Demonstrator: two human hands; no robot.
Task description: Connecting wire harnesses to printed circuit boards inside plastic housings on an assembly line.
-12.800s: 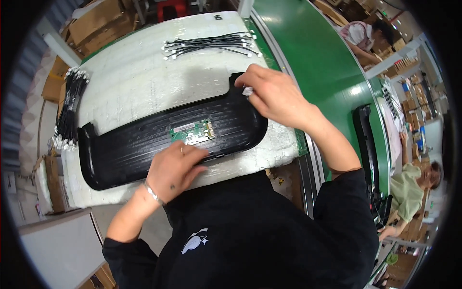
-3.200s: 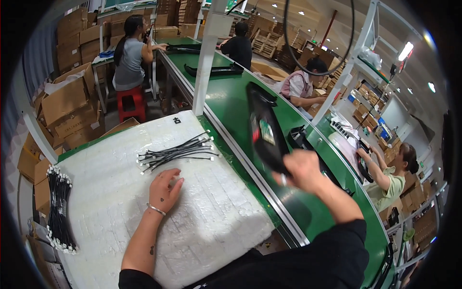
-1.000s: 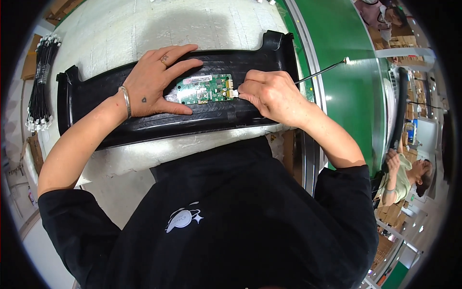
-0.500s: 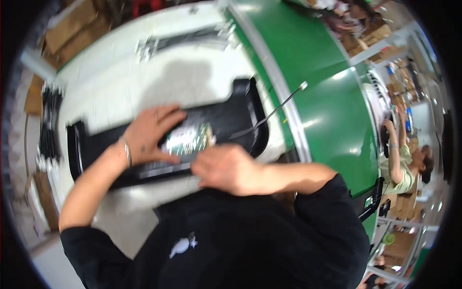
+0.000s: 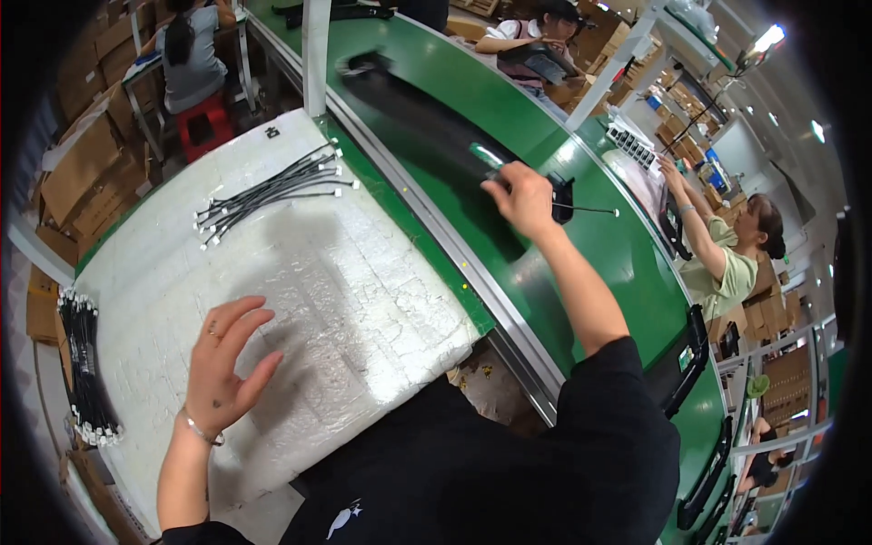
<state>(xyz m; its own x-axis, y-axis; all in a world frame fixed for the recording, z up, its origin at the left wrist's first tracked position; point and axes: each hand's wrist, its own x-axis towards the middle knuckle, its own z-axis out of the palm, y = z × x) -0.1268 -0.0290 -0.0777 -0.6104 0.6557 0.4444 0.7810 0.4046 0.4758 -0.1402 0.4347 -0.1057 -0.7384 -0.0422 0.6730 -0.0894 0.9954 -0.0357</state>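
Head view showed right hand [image 5: 525,195] gripping the black panel [image 5: 427,136] on the far green belt [image 5: 627,263]; left hand [image 5: 222,363] lay open, empty, on the near counter [image 5: 363,272], cables [image 5: 272,191] unused.

Off to the side there's a bundle of black cables [image 5: 272,193] with white plugs on the white foam table [image 5: 363,300], another bundle [image 5: 84,368] at its left edge, plus cardboard boxes [image 5: 77,173] and a red stool [image 5: 204,127].

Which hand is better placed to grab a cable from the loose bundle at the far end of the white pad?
Left, probably. The left hand is open over the white foam pad, on the same surface as the cable bundle. The right hand is out over the green conveyor, gripping the long black panel.
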